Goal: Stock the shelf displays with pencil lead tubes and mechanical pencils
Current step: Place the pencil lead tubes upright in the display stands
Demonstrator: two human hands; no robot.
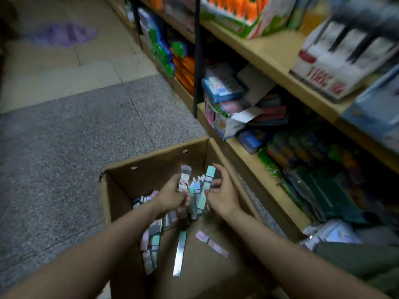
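2 hands (172,196), 1 dark tube (184,178), 1 box (151,162)

The cardboard box (151,167) is plain brown, and the packs (201,195) in it are pastel mint, light blue and pink. One lead tube (184,178) is dark with a white and red label. The near floor (64,137) is speckled grey, the far floor beige with a purple smear (64,34). The shelves (269,52) are tan wood; a far carton (241,11) is orange and green.
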